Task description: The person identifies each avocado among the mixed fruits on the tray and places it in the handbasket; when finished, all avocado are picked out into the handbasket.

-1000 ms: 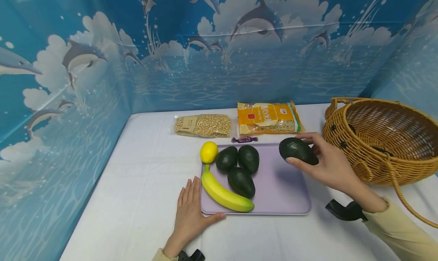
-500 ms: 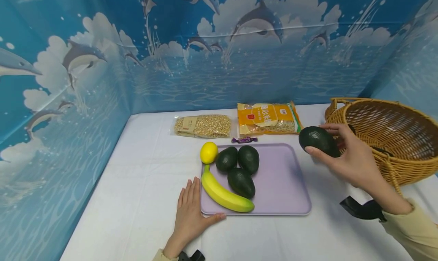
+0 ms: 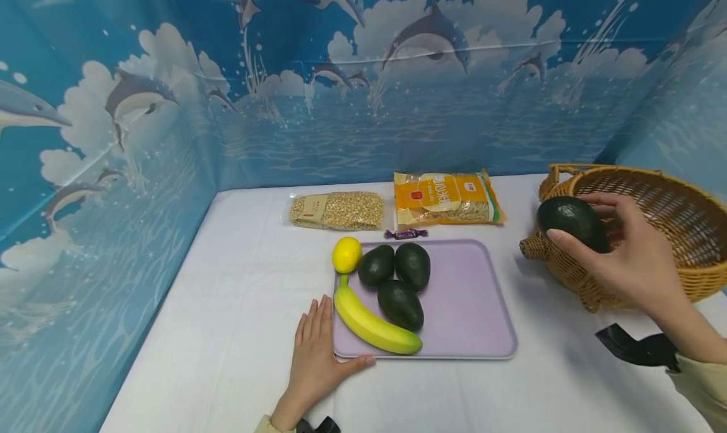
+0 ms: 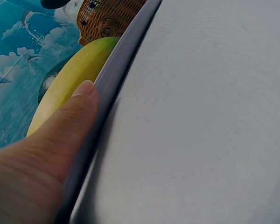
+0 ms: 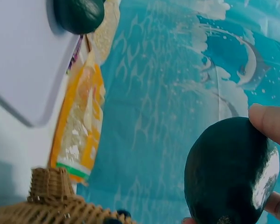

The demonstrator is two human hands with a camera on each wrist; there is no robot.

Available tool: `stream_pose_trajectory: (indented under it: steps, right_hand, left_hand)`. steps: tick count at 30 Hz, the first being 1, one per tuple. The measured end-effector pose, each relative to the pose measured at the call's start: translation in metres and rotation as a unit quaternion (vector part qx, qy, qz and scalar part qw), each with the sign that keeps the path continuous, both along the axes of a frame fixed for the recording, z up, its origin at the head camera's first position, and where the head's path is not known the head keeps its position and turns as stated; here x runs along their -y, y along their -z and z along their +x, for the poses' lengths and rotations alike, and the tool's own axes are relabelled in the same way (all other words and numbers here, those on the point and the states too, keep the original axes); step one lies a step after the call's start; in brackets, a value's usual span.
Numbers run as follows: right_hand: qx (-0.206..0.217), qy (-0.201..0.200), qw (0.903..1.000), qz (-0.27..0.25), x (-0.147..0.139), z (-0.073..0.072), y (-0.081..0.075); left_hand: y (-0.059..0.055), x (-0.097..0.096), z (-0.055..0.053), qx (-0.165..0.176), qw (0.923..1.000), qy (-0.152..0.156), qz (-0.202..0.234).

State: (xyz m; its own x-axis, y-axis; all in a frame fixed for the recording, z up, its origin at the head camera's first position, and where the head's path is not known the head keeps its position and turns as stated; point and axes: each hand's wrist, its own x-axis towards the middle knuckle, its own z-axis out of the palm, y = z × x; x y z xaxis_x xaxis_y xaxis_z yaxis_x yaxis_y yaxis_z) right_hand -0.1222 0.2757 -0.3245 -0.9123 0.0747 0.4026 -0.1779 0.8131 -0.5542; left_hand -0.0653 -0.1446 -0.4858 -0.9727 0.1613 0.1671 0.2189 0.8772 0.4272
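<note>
My right hand [image 3: 642,253] holds a dark green avocado [image 3: 572,223] between thumb and fingers, over the near left rim of the wicker basket [image 3: 695,196]. In the right wrist view the held avocado [image 5: 231,172] fills the lower right. At the lower left corner of the lilac tray [image 3: 466,319], my left hand [image 3: 318,351] lies with straight fingers along the side and its thumb at the front edge. On the tray's left half are a banana [image 3: 372,319], a lemon [image 3: 346,255] at the corner and several avocados [image 3: 401,303].
Behind the tray lie a bag of yellow kernels [image 3: 352,209], an orange food packet [image 3: 445,198] and a purple wrapped candy [image 3: 406,234]. A dolphin-print curtain [image 3: 363,130] stands around the back and sides of the white-covered table [image 3: 227,307].
My right hand has carried the avocado from above the tray's right side rightward to the basket's rim. The left hand and the fruit on the tray have stayed put.
</note>
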Motion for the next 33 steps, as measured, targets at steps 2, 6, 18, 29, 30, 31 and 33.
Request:
stream_pose_trajectory:
  steps: [2, 6, 18, 29, 30, 31, 33]
  right_hand:
    - [0.004, 0.012, 0.9999, 0.008, -0.010, -0.004, 0.005]
    - [0.007, 0.031, 0.9991, 0.026, -0.038, -0.015, 0.022]
    - [0.002, 0.080, 0.9968, 0.002, -0.104, -0.036, 0.053]
    - [-0.030, 0.086, 0.9954, -0.030, -0.139, -0.046, 0.075]
    - [-0.030, 0.087, 0.9953, -0.030, -0.152, -0.052, 0.086]
    - [-0.028, 0.091, 0.9950, -0.030, -0.167, -0.058, 0.097]
    - [-0.024, 0.098, 0.9944, -0.029, -0.180, -0.064, 0.108]
  left_hand:
    - [-0.001, 0.000, 0.000, -0.002, 1.0000, 0.001, 0.001]
    - [-0.001, 0.000, 0.000, 0.004, 1.0000, 0.001, 0.002]
    - [-0.001, 0.000, 0.000, 0.022, 0.9997, -0.002, -0.001]
    - [0.000, 0.000, 0.000, 0.000, 1.0000, 0.003, -0.004]
    - [0.000, 0.000, 0.000, 0.002, 1.0000, 0.003, -0.004]
    - [-0.001, 0.000, 0.000, 0.003, 1.0000, 0.003, -0.004]
    - [-0.001, 0.000, 0.000, 0.007, 1.0000, 0.003, -0.002]
